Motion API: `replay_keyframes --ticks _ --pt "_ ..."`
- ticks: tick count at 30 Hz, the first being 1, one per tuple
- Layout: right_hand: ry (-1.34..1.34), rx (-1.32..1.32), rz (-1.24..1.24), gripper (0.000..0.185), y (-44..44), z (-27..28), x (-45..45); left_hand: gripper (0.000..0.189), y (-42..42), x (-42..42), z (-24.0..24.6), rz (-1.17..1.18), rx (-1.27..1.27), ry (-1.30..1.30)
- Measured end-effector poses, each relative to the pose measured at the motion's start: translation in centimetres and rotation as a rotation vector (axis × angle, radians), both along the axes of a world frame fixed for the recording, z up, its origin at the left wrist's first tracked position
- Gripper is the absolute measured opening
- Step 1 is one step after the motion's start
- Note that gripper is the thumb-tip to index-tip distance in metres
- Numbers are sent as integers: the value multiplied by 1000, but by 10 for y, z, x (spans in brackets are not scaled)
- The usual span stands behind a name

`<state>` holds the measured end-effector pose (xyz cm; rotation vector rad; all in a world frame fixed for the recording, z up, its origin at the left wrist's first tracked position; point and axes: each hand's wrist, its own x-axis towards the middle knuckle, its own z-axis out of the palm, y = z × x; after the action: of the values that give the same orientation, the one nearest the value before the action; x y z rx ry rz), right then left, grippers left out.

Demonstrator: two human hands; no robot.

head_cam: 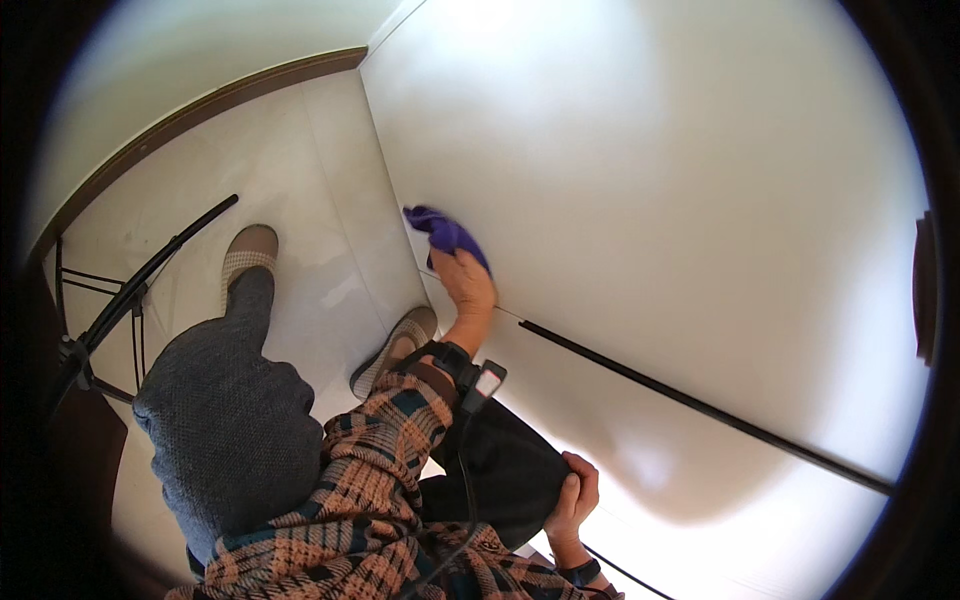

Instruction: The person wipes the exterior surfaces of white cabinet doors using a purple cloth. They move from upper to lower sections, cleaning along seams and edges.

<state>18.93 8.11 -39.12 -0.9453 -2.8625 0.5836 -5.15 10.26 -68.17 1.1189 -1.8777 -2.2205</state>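
My left hand (466,283) presses a bunched purple cloth (450,231) against the lower part of a pale, smooth panel (645,195), close to where it meets the floor. The fingers are partly hidden behind the cloth. A thin seam (507,310) runs from beside this hand into a long black strip (697,405) on the panel. At the lower right, my right hand (576,495) rests on the knee of the black trousers (502,472). Its thumb is apart from its curled fingers, and no object shows in it.
A curved black tubular frame (139,289) stands on the pale floor (315,247) to the left. Brown skirting (217,97) edges the far wall. A cable (466,480) hangs from the device (484,384) on my left wrist. Slippers (253,251) cover my feet.
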Motion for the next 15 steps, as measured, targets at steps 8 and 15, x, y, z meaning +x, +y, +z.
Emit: replay_keyframes --ticks 8,15 --pt "-48 -18 -31 50 2 2 -18 50 -1 -38 -82 135 192 -324" --pt "-61 -31 -46 43 10 1 -24 61 -104 -250 -98 124 199 -112"
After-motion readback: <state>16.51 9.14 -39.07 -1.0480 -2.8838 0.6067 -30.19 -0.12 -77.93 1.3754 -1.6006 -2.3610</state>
